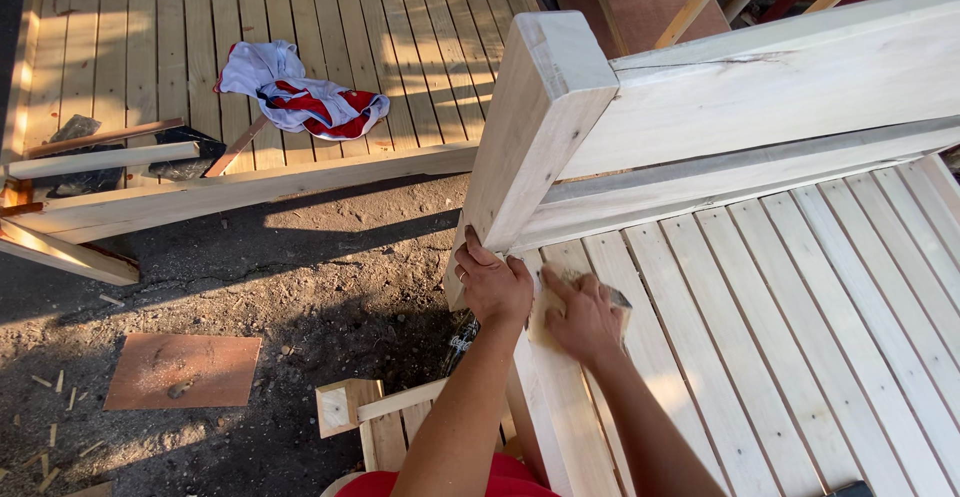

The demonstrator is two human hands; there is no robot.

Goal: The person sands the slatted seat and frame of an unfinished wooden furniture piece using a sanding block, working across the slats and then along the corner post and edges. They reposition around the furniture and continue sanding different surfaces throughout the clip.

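Note:
My left hand (pixel 493 282) grips the lower part of a thick pale wooden post (pixel 535 127) that stands at the corner of a slatted wooden deck (pixel 780 327). My right hand (pixel 585 315) lies flat on a tan sanding pad (pixel 543 307), pressing it onto the deck boards right beside the post's base. A wide rail (pixel 780 87) runs from the post to the right. Both forearms reach up from the bottom of the view.
Bare dirt ground (pixel 300 287) lies to the left, with a brown board (pixel 183 370) and a small wood block (pixel 345 405). Beyond it is another wooden deck (pixel 150 47) with a red, white and blue cloth (pixel 300 97) and loose planks (pixel 240 192).

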